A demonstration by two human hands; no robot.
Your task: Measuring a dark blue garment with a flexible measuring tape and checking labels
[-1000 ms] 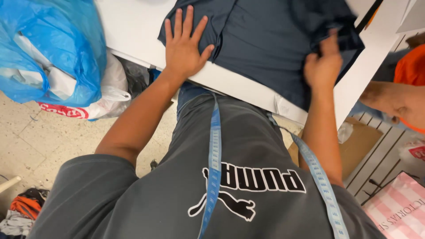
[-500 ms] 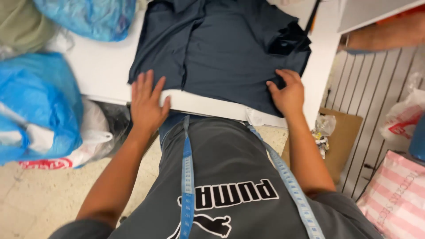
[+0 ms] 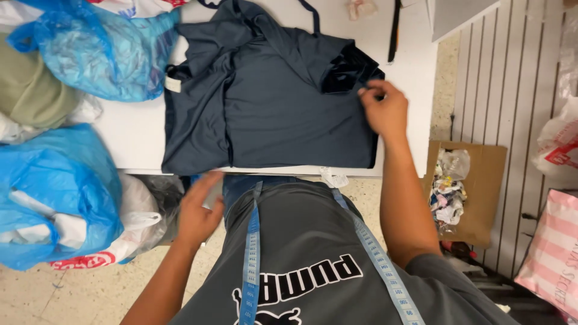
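A dark navy garment [image 3: 271,102] lies folded on a white table [image 3: 132,138], with a small white label near its left edge. My right hand [image 3: 382,108] pinches the garment's right edge beside a darker folded sleeve. My left hand [image 3: 198,210] hangs below the table's front edge, fingers apart, holding nothing and off the cloth. A blue measuring tape [image 3: 251,253] hangs around my neck over my grey shirt.
Blue plastic bags [image 3: 102,54] sit on the table's left end and another blue bag [image 3: 54,192] stands on the floor left. A cardboard box of scraps [image 3: 457,192] lies right, beside a pink striped bag [image 3: 551,253]. A dark strap [image 3: 394,30] lies at the back.
My left hand has come off the garment and dropped below the table edge. My right hand slid up along the garment's right side. The view has tilted, showing the whole garment.
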